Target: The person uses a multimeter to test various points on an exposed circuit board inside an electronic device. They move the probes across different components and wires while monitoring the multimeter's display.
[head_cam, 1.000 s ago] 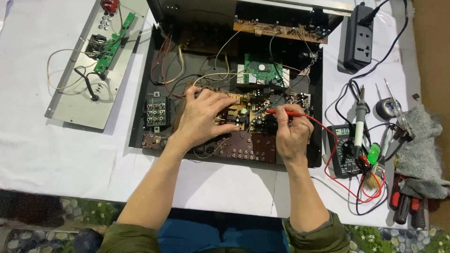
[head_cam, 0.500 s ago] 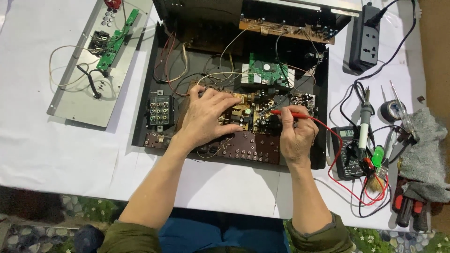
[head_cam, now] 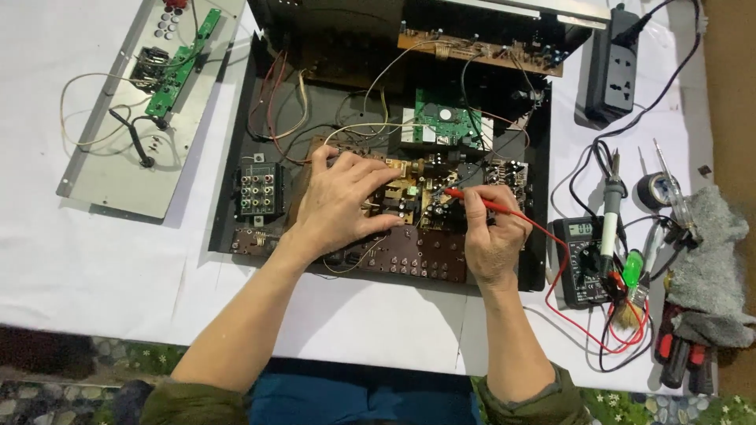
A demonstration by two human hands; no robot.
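An opened black electronics chassis (head_cam: pixel 236 181) lies on the white table, full of wires and circuit boards. My left hand (head_cam: pixel 339 201) rests flat on the brown circuit board (head_cam: pixel 409 252) in its middle, fingers spread over the parts. My right hand (head_cam: pixel 492 232) pinches a red test probe (head_cam: pixel 472 200), its tip set on the components just right of my left fingers. The probe's red lead runs right to a black multimeter (head_cam: pixel 581 260) beside the chassis. A small green board (head_cam: pixel 441 126) sits behind my hands.
A grey metal front panel (head_cam: pixel 118 169) with a green board lies at the left. A black power strip (head_cam: pixel 618 71) sits at the back right. A soldering iron (head_cam: pixel 610 212), tape roll (head_cam: pixel 652 189), grey cloth (head_cam: pixel 713 267) and screwdrivers (head_cam: pixel 677 354) crowd the right edge.
The view has shifted slightly. My left hand has crept a little across the board; my right hand keeps the red probe on the same area.
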